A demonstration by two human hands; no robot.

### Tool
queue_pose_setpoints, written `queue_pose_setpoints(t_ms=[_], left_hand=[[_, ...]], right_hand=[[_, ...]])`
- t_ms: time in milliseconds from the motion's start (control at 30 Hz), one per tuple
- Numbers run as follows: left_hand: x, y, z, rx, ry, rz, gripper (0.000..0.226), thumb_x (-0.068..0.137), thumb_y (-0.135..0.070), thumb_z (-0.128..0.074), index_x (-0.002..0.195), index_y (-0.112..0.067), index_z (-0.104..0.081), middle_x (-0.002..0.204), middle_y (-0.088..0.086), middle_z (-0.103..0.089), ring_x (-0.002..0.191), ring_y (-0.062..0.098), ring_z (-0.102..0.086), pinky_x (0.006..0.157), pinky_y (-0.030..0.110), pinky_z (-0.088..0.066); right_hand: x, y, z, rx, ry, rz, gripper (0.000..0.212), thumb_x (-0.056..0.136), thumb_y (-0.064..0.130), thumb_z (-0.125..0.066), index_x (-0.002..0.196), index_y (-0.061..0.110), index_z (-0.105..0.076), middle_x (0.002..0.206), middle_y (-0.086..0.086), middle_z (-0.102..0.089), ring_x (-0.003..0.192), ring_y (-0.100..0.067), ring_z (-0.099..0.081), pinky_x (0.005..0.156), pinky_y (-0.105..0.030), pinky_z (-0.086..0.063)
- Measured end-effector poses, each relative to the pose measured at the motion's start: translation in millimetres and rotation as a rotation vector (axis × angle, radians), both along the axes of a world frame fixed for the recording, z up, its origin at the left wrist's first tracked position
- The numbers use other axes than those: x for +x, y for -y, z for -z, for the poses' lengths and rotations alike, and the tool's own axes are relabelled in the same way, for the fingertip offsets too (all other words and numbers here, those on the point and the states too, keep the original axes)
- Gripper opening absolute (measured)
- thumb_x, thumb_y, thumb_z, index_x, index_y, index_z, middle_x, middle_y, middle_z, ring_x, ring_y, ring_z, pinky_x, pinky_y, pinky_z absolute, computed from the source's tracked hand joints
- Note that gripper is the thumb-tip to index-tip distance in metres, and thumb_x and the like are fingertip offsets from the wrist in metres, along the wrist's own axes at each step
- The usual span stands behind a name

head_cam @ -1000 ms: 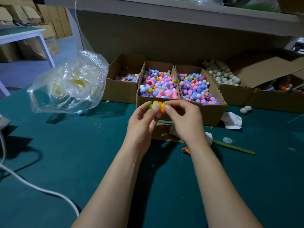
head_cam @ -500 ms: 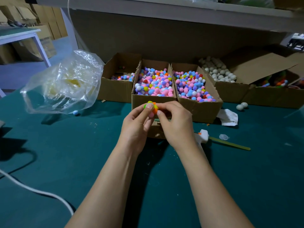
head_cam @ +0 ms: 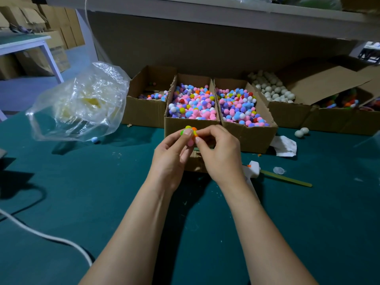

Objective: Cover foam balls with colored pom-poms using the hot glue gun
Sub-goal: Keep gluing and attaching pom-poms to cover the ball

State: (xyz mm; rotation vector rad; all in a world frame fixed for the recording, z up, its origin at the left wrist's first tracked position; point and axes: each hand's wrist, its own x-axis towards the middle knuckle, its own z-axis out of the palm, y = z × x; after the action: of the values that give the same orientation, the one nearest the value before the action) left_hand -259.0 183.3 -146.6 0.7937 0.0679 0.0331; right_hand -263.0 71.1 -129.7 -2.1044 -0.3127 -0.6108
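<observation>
1. My left grip point(head_cam: 170, 159) is curled round the pom-pom ball point(head_cam: 190, 133), thumb and fingertips pinching its left side; the ball is held above the desk point(head_cam: 82, 182), just in front of the middle box point(head_cam: 178, 125).
2. My right grip point(head_cam: 220, 155) pinches the same ball from the right, fingers bent over it; both grips meet at the ball.
3. The ball shows yellow, orange, green and pink pom-poms; how much foam is bare I cannot tell.
4. The middle box and the right box point(head_cam: 253, 136) are heaped with coloured pom-poms; the left box point(head_cam: 144, 112) holds only a few; white foam balls point(head_cam: 273, 91) fill a carton further right.
5. The glue gun point(head_cam: 251, 167) lies on the desk just beside my right wrist, partly hidden; a yellowish-green stick point(head_cam: 287, 179) lies to its right.
6. A clear plastic bag point(head_cam: 82, 103) stands at the left; a white cable point(head_cam: 51, 237) crosses the desk near me.
</observation>
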Motion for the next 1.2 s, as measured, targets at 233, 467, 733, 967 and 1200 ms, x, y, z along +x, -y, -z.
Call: queue_pose_setpoints(t_ms=[233, 467, 733, 967, 1200], left_hand=[[0, 1, 1, 0.083, -0.096, -0.052, 0.012, 0.091, -0.018, -0.066, 0.101, -0.012, -0.069, 0.089, 0.006, -0.073, 0.095, 0.021, -0.071, 0.083, 0.035, -0.058], [2, 0, -1, 0.033, -0.124, -0.123, 0.045, 0.09, -0.016, -0.067, 0.132, -0.005, -0.052, 0.12, 0.014, -0.065, 0.107, 0.023, -0.068, 0.079, 0.024, -0.058], [0, 0, -5, -0.184, -0.183, -0.013, 0.009, 0.086, -0.017, -0.07, 0.094, -0.014, -0.07, 0.086, 0.003, -0.076, 0.083, 0.014, -0.071, 0.065, 0.022, -0.058], [-3, 2, -9, -0.205, -0.198, 0.004, 0.01, 0.086, -0.018, -0.07, 0.096, -0.015, -0.069, 0.081, 0.003, -0.076, 0.076, 0.013, -0.073, 0.065, 0.022, -0.058], [-2, 2, -9, -0.199, -0.185, 0.031, 0.008, 0.088, -0.013, -0.068, 0.094, -0.007, -0.071, 0.105, 0.011, -0.074, 0.103, 0.018, -0.068, 0.073, 0.019, -0.058]], right_hand=[[5, 6, -3, -0.025, -0.052, 0.008, 0.019, 0.091, 0.023, -0.064, 0.11, 0.02, -0.068, 0.108, 0.01, -0.058, 0.095, 0.003, -0.05, 0.077, -0.006, -0.038], [52, 26, -33, -0.18, -0.119, 0.469, 0.033, 0.099, 0.014, -0.047, 0.13, 0.018, -0.058, 0.13, -0.006, -0.058, 0.125, -0.022, -0.043, 0.098, -0.032, -0.043], [92, 21, -38, -0.401, -0.546, 0.566, 0.024, 0.096, 0.026, -0.052, 0.114, 0.01, -0.054, 0.106, -0.013, -0.056, 0.1, -0.028, -0.054, 0.079, -0.035, -0.048], [86, 25, -36, -0.202, -0.372, 0.518, 0.019, 0.096, 0.018, -0.054, 0.113, 0.015, -0.063, 0.11, -0.005, -0.064, 0.101, -0.023, -0.058, 0.074, -0.033, -0.047], [35, 16, -29, 0.203, 0.04, 0.23, 0.012, 0.095, 0.02, -0.058, 0.104, 0.021, -0.051, 0.096, 0.005, -0.061, 0.085, -0.002, -0.059, 0.071, -0.009, -0.046]])
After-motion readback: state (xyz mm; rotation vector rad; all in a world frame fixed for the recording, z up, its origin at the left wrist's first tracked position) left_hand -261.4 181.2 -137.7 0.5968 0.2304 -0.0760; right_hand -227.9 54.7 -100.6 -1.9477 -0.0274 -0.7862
